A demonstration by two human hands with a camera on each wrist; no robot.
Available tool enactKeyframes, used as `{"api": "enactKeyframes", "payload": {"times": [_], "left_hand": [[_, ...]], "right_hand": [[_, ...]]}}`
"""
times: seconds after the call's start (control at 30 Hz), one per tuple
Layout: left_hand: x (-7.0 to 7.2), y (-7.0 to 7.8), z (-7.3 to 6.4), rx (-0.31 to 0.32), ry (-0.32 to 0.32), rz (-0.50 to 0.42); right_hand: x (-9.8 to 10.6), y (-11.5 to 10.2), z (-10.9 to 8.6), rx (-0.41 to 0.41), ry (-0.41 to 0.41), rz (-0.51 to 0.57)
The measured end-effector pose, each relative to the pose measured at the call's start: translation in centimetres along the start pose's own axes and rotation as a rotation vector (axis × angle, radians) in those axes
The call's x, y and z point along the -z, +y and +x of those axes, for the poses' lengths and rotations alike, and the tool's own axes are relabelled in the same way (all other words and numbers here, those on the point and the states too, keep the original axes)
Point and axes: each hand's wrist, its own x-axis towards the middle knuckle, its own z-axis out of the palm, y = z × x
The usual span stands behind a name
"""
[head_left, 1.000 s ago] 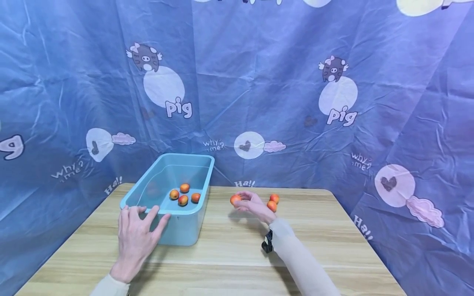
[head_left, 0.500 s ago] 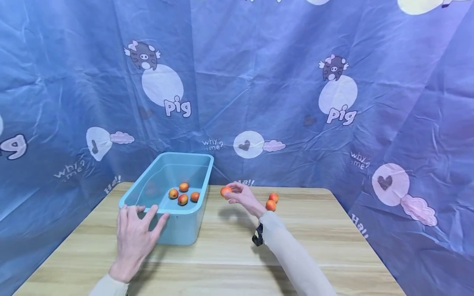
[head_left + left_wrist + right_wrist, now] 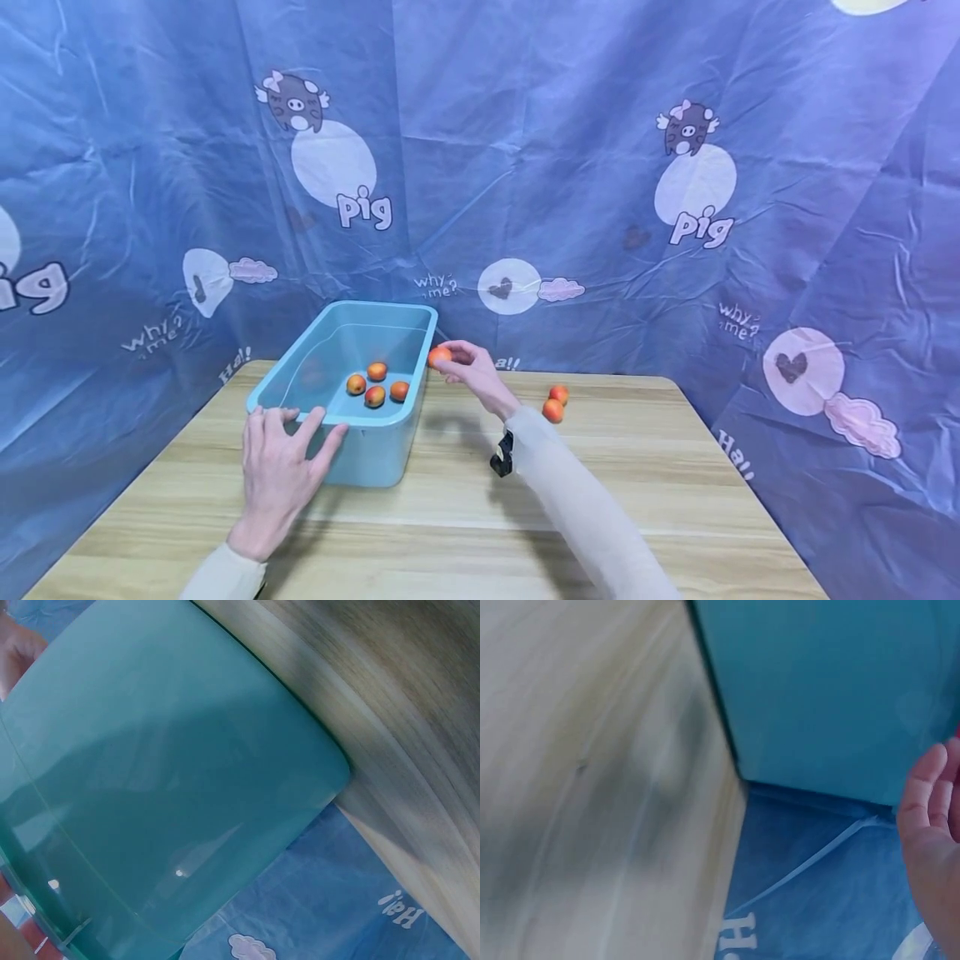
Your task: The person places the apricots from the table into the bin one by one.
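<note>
In the head view my right hand (image 3: 474,372) pinches a small round orange-red fruit (image 3: 439,357) between fingertips and thumb, beside the right rim of a light-blue plastic bin (image 3: 365,457). The right wrist view has my fingers (image 3: 922,796) at its right edge, with the fruit mostly cut off. My left hand (image 3: 279,477) grips the bin's near rim, fingers bent over it and thumb against the front. Inside the bin, several similar fruits (image 3: 375,395) lie on the floor. The left wrist view is filled mostly by the bin wall (image 3: 187,750).
Two more orange-red fruits, one nearer (image 3: 552,410) and one behind it (image 3: 558,394), lie together on the wooden table (image 3: 622,475), right of the bin. A blue printed cloth (image 3: 585,200) hangs behind and along both sides of the table.
My right hand has carried the fruit left and upward, from above the table to the bin's right rim. The left hand keeps its place on the near rim.
</note>
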Motion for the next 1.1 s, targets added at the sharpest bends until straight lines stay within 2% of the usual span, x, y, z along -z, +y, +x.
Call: {"api": "enactKeyframes", "payload": {"times": [0.13, 0.23, 0.47, 0.8, 1.1], "left_hand": [[0.1, 0.0, -0.2, 0.002, -0.005, 0.001], [0.1, -0.1, -0.3, 0.005, -0.005, 0.003], [0.2, -0.1, -0.3, 0.004, -0.005, 0.014], [0.2, 0.0, -0.3, -0.003, 0.001, 0.024], [0.0, 0.1, -0.5, 0.0, -0.004, 0.024]], "right_hand": [[-0.5, -0.6, 0.7, 0.055, 0.052, 0.028], [-0.9, -1.1, 1.1, 0.081, 0.057, 0.04], [-2.5, -2.7, 2.2, 0.075, 0.037, 0.024], [-4.4, -4.1, 4.1, 0.131, 0.042, -0.088], [-5.2, -4.3, 5.2, 0.108, 0.117, -0.236]]}}
